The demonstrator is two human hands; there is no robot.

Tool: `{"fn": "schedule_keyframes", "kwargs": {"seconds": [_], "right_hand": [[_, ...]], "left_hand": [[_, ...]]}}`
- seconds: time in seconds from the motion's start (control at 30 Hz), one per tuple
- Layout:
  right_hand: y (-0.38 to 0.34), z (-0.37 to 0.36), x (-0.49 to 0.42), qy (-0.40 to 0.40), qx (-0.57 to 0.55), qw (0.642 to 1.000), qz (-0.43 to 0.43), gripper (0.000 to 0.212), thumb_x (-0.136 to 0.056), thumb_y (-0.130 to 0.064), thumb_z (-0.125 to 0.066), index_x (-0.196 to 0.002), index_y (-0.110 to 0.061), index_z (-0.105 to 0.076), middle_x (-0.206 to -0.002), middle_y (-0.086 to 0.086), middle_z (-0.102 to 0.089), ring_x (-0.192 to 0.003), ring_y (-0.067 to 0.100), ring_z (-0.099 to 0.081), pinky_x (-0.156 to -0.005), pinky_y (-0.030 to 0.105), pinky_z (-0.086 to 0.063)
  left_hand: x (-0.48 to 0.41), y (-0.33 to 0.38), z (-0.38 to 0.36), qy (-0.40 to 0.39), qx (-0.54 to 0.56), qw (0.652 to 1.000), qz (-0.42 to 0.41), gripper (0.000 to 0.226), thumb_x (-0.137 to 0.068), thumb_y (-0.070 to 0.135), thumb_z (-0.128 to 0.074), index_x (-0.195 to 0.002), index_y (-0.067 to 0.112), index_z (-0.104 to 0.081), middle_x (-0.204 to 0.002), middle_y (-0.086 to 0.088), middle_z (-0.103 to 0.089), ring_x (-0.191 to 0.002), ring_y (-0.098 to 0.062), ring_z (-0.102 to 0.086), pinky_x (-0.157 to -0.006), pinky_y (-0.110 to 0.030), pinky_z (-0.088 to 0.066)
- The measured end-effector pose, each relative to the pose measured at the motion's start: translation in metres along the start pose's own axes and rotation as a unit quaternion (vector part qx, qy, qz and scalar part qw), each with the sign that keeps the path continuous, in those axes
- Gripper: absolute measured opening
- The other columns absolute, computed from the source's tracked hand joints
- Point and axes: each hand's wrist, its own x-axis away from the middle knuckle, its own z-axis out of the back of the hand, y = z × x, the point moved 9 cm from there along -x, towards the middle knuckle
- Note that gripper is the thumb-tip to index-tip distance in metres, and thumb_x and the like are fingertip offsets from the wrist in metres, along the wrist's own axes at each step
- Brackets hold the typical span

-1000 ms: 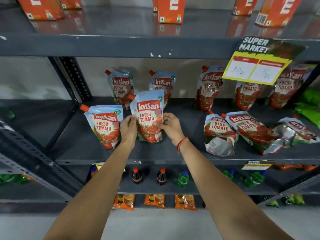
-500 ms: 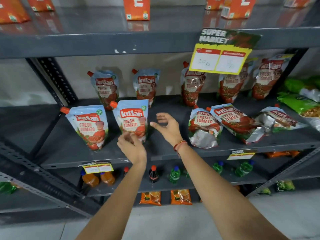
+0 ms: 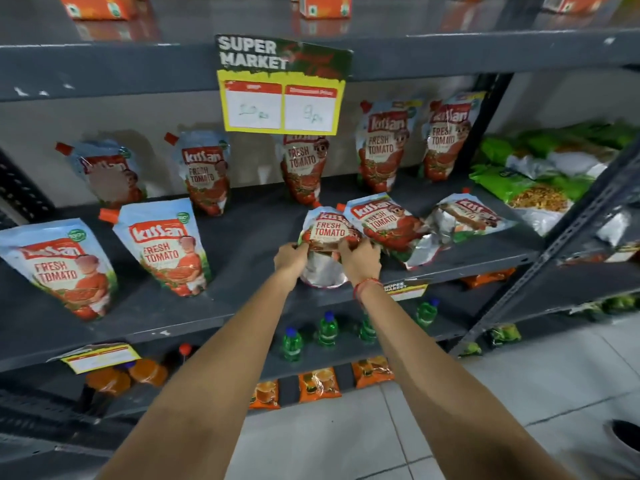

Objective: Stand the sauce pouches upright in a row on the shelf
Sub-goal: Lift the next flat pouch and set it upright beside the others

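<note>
Tomato sauce pouches lie and stand on the grey middle shelf (image 3: 249, 237). My left hand (image 3: 291, 259) and my right hand (image 3: 360, 259) grip the two sides of one slumped pouch (image 3: 327, 233) near the shelf's front edge, its silver base towards me. Two pouches (image 3: 59, 268) (image 3: 166, 247) stand upright at the front left. Right of the held pouch, two more (image 3: 384, 220) (image 3: 467, 216) lie flat. Several pouches stand along the back wall, such as one (image 3: 206, 171) at the left and one (image 3: 384, 143) at the right.
A yellow price sign (image 3: 280, 88) hangs from the shelf above. Green snack bags (image 3: 533, 174) fill the right end of the shelf. Green bottles (image 3: 327, 329) and orange packets (image 3: 318, 384) sit on the lower shelves. Orange cartons (image 3: 323, 5) stand on top.
Both hands left the second upright pouch at the front left and moved right to the slumped pouch, closing on its sides. The view also shifted to the right.
</note>
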Motion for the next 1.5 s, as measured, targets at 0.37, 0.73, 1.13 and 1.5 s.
{"fn": "schedule_keyframes", "kwargs": {"seconds": [0.37, 0.73, 1.13, 1.5], "right_hand": [[0.012, -0.024, -0.001, -0.095, -0.076, 0.991, -0.048, 0.058, -0.086, -0.045, -0.058, -0.122, 0.000, -0.049, -0.131, 0.021, -0.050, -0.118, 0.037, -0.050, -0.098, 0.040, -0.041], [0.000, -0.042, -0.033, -0.129, -0.270, 0.940, -0.161, 0.032, -0.095, -0.020, -0.050, -0.118, 0.001, -0.057, -0.115, 0.012, -0.065, -0.104, 0.030, -0.064, -0.079, 0.034, -0.052], [-0.102, 0.026, -0.036, -0.049, -0.325, 0.926, 0.189, 0.026, -0.090, -0.030, -0.059, -0.075, -0.010, -0.054, -0.070, 0.001, -0.060, -0.068, 0.007, -0.061, -0.063, 0.026, -0.053], [-0.095, 0.035, -0.033, -0.063, -0.282, 0.927, 0.237, 0.022, -0.090, -0.032, -0.059, -0.093, -0.010, -0.060, -0.078, -0.002, -0.064, -0.073, 0.002, -0.060, -0.063, 0.011, -0.048]], "left_hand": [[0.003, -0.058, 0.041, 0.062, -0.017, 0.996, 0.064, 0.058, -0.084, 0.043, -0.056, -0.120, -0.002, -0.055, -0.125, -0.020, -0.057, -0.110, -0.037, -0.058, -0.079, -0.037, -0.053], [-0.008, -0.017, 0.042, 0.099, 0.198, 0.972, 0.083, 0.041, -0.087, 0.039, -0.056, -0.100, 0.001, -0.063, -0.104, -0.015, -0.070, -0.088, -0.030, -0.068, -0.085, -0.041, -0.056], [0.021, 0.061, 0.081, 0.180, 0.321, 0.910, -0.189, 0.031, -0.091, 0.040, -0.051, -0.066, 0.022, -0.052, -0.070, 0.003, -0.060, -0.065, -0.010, -0.059, -0.060, -0.024, -0.049], [0.050, 0.054, 0.090, 0.328, 0.236, 0.886, -0.227, 0.032, -0.087, 0.037, -0.055, -0.108, 0.012, -0.053, -0.111, -0.012, -0.056, -0.104, -0.024, -0.056, -0.095, -0.043, -0.048]]}}
